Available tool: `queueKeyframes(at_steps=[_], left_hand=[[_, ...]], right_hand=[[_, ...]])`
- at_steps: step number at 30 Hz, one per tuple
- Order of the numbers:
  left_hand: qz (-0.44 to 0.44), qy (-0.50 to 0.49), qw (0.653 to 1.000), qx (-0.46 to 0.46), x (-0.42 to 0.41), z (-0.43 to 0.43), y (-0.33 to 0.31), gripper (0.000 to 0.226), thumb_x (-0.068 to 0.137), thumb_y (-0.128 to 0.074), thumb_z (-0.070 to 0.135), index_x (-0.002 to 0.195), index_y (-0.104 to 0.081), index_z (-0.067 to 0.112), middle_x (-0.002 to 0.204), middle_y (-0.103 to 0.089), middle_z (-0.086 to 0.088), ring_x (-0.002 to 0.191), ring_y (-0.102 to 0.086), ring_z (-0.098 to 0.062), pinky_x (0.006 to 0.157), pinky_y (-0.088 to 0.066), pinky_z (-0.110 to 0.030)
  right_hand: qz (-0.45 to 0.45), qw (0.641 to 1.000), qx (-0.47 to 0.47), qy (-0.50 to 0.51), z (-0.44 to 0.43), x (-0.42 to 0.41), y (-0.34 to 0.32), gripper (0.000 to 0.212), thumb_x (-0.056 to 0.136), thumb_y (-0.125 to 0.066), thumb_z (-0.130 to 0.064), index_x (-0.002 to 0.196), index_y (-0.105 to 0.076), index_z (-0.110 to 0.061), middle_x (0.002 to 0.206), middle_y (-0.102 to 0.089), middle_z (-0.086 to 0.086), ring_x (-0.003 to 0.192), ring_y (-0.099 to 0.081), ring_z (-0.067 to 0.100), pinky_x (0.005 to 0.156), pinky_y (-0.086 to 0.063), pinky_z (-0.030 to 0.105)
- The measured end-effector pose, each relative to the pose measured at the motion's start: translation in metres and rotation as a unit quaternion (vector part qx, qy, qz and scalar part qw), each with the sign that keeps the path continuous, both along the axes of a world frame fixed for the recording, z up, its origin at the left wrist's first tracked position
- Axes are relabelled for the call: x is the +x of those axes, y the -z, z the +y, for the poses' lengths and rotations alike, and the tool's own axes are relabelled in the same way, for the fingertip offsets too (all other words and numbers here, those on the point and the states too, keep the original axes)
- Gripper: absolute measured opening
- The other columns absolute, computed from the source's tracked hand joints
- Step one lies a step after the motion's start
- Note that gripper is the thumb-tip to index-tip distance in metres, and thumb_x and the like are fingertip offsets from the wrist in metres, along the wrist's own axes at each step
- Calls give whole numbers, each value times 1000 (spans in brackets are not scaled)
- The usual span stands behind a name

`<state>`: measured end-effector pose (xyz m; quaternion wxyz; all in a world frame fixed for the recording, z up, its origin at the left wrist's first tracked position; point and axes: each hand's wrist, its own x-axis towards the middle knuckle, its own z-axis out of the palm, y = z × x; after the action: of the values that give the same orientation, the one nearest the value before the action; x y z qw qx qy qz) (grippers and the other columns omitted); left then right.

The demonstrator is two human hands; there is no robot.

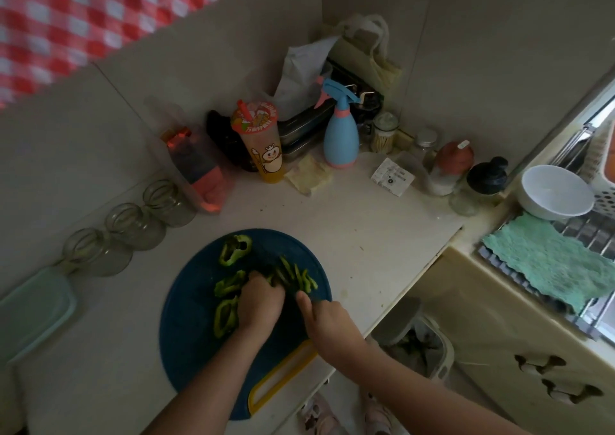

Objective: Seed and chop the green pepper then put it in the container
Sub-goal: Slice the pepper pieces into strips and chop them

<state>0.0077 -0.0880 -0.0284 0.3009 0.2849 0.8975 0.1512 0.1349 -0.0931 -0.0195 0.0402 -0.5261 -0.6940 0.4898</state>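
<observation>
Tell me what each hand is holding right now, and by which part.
The left hand presses down on the green pepper being cut, fingertips on top. The right hand seems to grip a knife by its handle, forefinger extended; the knife is too dark to confirm.

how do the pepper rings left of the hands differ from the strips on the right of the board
The pepper rings are closed loops with hollow centres; the pepper strips are thin, open slivers. The rings lie spread out left of the left hand; the strips bunch together between it and the right hand. The rings look uncut; the strips are already chopped. Both are green and lie on the blue cutting board.
</observation>
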Motion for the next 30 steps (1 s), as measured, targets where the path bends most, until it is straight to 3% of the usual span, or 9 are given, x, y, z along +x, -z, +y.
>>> queueKeyframes(at_steps=[4, 12, 16, 22, 25, 30], left_hand=[[42, 48, 998, -29, 0, -2, -1, 34, 94, -43, 22, 123, -43, 3, 114, -60, -18, 100, -60, -36, 71, -46, -35], [84, 82, 992, -37, 1, -5, -1, 33, 95, -42, 22, 122, -40, 2, 113, -61, -19, 99, -61, -36, 66, -42, -34], [93, 84, 991, -39, 2, -5, -1, 34, 96, -40, 20, 123, -39, 1, 113, -61, -20, 99, -61, -37, 69, -45, -37], [96, 91, 991, -28, 4, -6, 2, 32, 96, -40, 21, 121, -38, 1, 110, -62, -19, 96, -62, -35, 64, -41, -34], [96, 93, 991, -22, 4, -6, 2, 32, 97, -40, 22, 121, -39, 1, 110, -62, -19, 97, -62, -35, 65, -41, -33], [59, 78, 995, -30, 3, -3, -1, 34, 95, -41, 17, 124, -38, 1, 114, -60, -20, 100, -61, -36, 70, -46, -36]], right_hand=[[-11, 1000, 12, -4, -5, 7, 9, 54, 97, -24, -56, 61, -40, -19, 59, -45, 0, 60, -48, 21, 66, -43, 38], [-6, 1000, 5, 8, -10, 7, 11, 50, 98, -25, -53, 60, -38, -22, 59, -43, -3, 65, -47, 21, 69, -42, 37], [7, 1000, -19, 23, -13, 6, 8, 53, 98, -25, -54, 60, -40, -20, 59, -43, -2, 57, -44, 17, 65, -41, 35], [22, 999, -13, 28, -10, 2, 0, 55, 99, -24, -51, 60, -40, -16, 58, -44, 0, 58, -46, 20, 64, -40, 34], [21, 999, -12, 23, -9, -1, 1, 55, 99, -23, -52, 61, -41, -16, 58, -45, 0, 58, -47, 20, 68, -46, 38], [17, 999, -21, 26, -7, 1, 7, 54, 98, -26, -52, 59, -40, -17, 57, -44, -1, 53, -43, 14, 65, -41, 34]])
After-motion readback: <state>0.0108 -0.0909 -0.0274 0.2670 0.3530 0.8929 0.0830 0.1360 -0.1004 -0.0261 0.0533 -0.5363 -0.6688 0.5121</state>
